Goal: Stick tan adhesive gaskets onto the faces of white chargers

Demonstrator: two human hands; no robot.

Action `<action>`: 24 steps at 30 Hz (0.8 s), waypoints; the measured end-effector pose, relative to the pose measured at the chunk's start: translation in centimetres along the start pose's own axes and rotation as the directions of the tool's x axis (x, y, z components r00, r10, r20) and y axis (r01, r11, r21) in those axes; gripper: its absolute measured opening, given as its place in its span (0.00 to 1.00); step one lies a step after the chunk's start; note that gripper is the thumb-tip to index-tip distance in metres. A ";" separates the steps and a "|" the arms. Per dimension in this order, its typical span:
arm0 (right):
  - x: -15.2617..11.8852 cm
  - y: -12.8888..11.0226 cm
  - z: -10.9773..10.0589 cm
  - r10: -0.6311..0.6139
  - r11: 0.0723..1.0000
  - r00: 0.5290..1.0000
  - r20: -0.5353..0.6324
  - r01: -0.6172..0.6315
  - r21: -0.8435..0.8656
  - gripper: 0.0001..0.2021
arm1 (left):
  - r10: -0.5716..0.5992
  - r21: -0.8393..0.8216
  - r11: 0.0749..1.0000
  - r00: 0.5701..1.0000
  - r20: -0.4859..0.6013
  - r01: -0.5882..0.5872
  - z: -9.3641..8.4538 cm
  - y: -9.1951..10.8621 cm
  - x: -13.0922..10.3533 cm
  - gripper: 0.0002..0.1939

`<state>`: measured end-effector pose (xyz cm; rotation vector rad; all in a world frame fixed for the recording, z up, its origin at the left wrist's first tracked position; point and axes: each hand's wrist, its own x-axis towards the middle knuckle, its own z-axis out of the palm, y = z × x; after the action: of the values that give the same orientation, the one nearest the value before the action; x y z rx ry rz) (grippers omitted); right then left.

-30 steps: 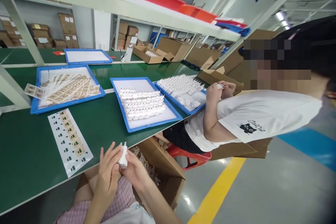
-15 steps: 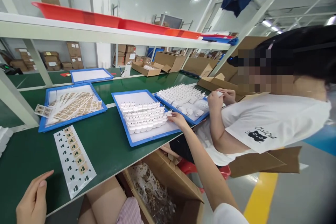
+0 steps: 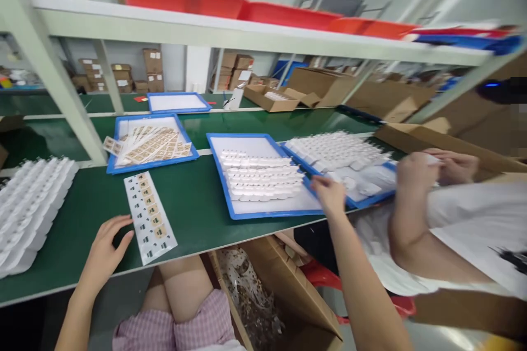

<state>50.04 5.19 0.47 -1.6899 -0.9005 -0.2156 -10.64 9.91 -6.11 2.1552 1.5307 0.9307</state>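
Note:
My left hand (image 3: 110, 247) is at the left edge of a white sticker sheet (image 3: 150, 216), fingers apart and holding nothing. The sheet lies on the green table and bears tan squares and small dark marks. My right hand (image 3: 329, 192) is over the right edge of a blue-rimmed tray (image 3: 251, 142); its fingers are bent together, and whether anything is between them is too blurred to tell. Rows of white parts (image 3: 263, 178) with thin pins on top fill the middle of that tray.
A second tray of white parts (image 3: 337, 148) adjoins on the right, near a person's hands (image 3: 436, 167). Sticker strips lie in a tray (image 3: 152, 164) behind the sheet. More white parts (image 3: 33, 203) stand far left. An open carton (image 3: 288, 290) is below the table edge.
The view has swung left. My right hand has moved off the row end to the tray's right edge. My left hand has come up beside the sticker sheet.

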 end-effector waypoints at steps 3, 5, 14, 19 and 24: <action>-2.1 -2.5 0.4 0.000 0.999 0.989 -0.148 0.008 0.052 0.16 | 0.065 0.056 0.995 0.970 0.235 -0.081 0.1 1.5 1.9 0.27; -5.2 -5.3 1.7 -0.059 0.990 0.993 -0.102 0.072 0.119 0.15 | 0.063 0.115 0.987 0.930 0.361 -0.111 0.5 2.4 3.1 0.30; -22.1 -18.5 12.6 -0.604 0.788 0.248 0.758 0.331 0.519 0.15 | 0.075 0.159 0.976 0.916 0.394 -0.148 1.4 3.6 2.4 0.28; -24.7 -18.4 15.5 -0.552 0.814 0.235 0.800 0.361 0.456 0.16 | 0.176 0.099 0.966 0.886 0.429 -0.240 1.5 3.9 2.1 0.31; -24.8 -17.7 16.2 -0.523 0.831 0.251 0.814 0.361 0.423 0.12 | 0.151 0.108 0.970 0.891 0.428 -0.216 2.0 3.5 2.2 0.29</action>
<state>16.36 9.47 -5.79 -1.2589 -2.2149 0.5065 -6.38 10.91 -4.78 2.4418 1.2349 0.3658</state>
